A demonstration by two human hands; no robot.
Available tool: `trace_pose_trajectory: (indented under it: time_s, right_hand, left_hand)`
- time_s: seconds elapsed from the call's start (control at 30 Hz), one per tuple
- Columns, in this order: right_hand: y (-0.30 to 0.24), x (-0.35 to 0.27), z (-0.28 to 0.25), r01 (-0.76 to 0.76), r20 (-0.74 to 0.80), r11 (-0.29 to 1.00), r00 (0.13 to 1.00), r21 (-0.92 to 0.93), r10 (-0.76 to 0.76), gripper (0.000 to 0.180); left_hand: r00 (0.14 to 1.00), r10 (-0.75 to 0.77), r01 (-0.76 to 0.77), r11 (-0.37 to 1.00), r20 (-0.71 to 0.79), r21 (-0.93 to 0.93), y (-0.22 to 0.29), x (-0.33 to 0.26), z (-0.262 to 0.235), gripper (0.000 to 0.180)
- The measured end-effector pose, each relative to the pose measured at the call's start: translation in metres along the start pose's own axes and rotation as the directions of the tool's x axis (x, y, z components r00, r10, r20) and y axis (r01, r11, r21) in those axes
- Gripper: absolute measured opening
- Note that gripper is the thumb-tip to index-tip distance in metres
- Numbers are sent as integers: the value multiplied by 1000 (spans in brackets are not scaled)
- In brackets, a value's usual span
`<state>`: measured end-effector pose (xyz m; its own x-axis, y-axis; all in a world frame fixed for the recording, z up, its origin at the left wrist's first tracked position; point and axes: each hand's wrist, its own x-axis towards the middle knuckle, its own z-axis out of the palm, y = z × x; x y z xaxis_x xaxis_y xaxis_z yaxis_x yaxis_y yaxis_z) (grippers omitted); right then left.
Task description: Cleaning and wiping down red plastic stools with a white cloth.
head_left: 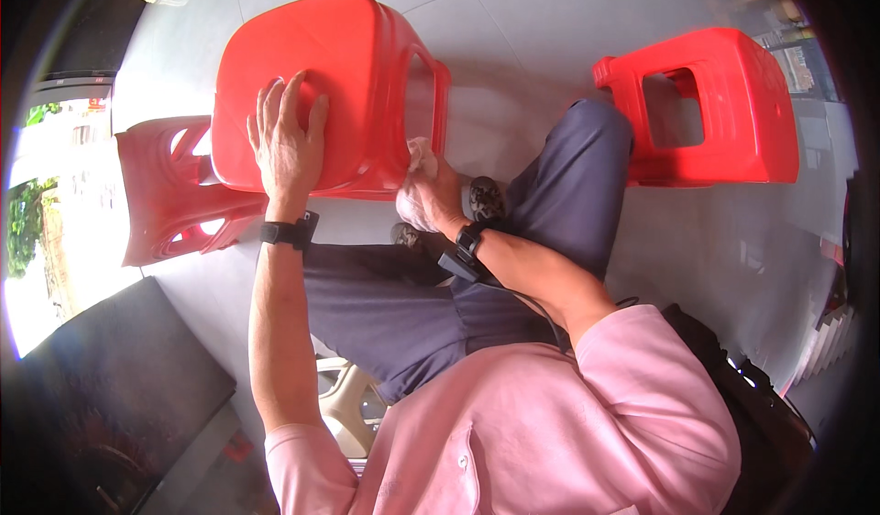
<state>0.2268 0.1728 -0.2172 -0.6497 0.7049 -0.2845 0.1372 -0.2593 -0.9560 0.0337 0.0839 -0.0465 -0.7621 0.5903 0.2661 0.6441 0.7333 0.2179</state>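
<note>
In front of me stands a red plastic stool (pixel 353 33), its square seat turned up toward me. My left hand (pixel 289 139) lies on that seat with its fingers spread, holding nothing. At the stool's near right side, my right hand (pixel 438 194) is closed around a pale cloth (pixel 414 205). Part of the cloth bunches up above the fingers, close to the stool's edge. Whether it touches the stool there, I cannot tell. Both wrists wear black bands with small dark boxes.
Another red stool (pixel 733 111) rests to the right, beyond my knee. On the left is a red plastic chair or stool with cut-outs (pixel 151 180). Beneath me shows a beige seat (pixel 348 409). A dark panel (pixel 119 377) stands at the lower left, and grey tiles (pixel 500 11) cover the floor.
</note>
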Motion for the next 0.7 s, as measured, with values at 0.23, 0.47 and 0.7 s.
trace_pose_trajectory:
  time_s: [0.23,0.47,0.7]
  right_hand:
    - [71,28,-27,-437,20,898,899,-52,438,35]
    - [39,20,-13,-498,133,865,863,58,488,20]
    - [-92,2,9,137,63,979,987,153,-148,27]
  left_hand:
    - [1000,11,-11,1000,2,-28,4,1,0,55]
    - [1000,-9,9,1000,1,-5,-4,-2,-2,54]
    - [1000,4,-4,1000,-11,19,-1,0,-6,54]
